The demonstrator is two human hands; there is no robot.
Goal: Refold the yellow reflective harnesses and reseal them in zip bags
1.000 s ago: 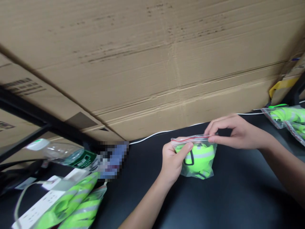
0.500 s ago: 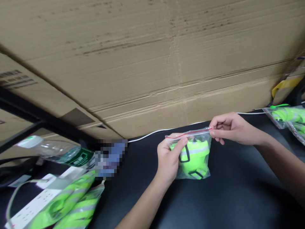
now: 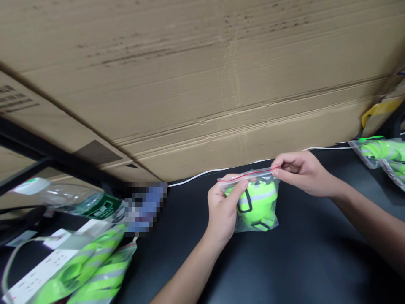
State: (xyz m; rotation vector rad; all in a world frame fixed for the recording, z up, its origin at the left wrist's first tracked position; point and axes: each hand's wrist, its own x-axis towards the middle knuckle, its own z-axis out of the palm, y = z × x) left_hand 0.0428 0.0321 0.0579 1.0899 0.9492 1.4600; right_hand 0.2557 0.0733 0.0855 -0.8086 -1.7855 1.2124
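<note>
A clear zip-lock bag (image 3: 274,219) with a red seal line is held up above the black table. Inside it lies a folded neon-green strap (image 3: 261,207) with silver reflective bands and black buckles. My left hand (image 3: 223,204) grips the bag's left side, its thumb across the front just below the seal and its other fingers behind. At the top right corner, the thumb and forefinger of my right hand (image 3: 299,171) pinch the seal. The remaining fingers of that hand are curled.
Bagged green straps (image 3: 101,278) lie at the left beside a white power strip (image 3: 41,270) and a plastic bottle (image 3: 76,200). More bagged straps (image 3: 381,152) are at the far right. A cardboard sheet (image 3: 196,84) stands behind the black table (image 3: 177,236), a white cable (image 3: 193,177) along its foot.
My right hand has shifted slightly left along the bag's top edge, still pinching it. The left hand keeps its hold. The whole view has moved a little.
</note>
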